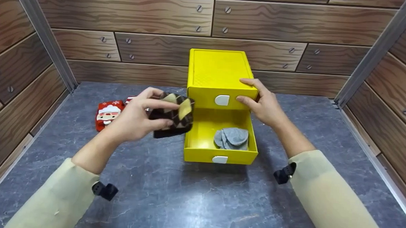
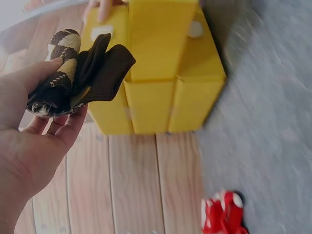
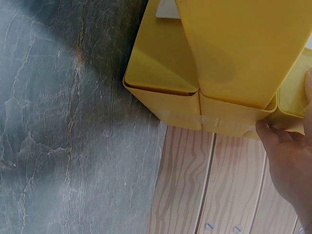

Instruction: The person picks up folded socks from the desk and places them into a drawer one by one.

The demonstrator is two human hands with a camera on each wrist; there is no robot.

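In the head view, my left hand [image 1: 137, 115] pinches a folded pair of dark brown argyle socks [image 1: 185, 109] with pale yellow diamonds, just left of an open drawer [image 1: 220, 156]. The left wrist view shows these socks [image 2: 105, 73] between thumb and fingers. That drawer is pulled out of a yellow drawer unit [image 1: 221, 69] and holds folded grey socks [image 1: 236, 137]. My right hand [image 1: 268, 105] grips the unit's upper right front corner, thumb on the front beside a white handle [image 1: 221, 100], index finger on top. Its other fingers are partly hidden in the head view.
Red socks with a Santa face [image 1: 108, 114] lie on the grey marbled table [image 1: 142, 188], left of the unit and partly behind my left hand. Wood-patterned panels [image 1: 124, 12] close off the back and both sides.
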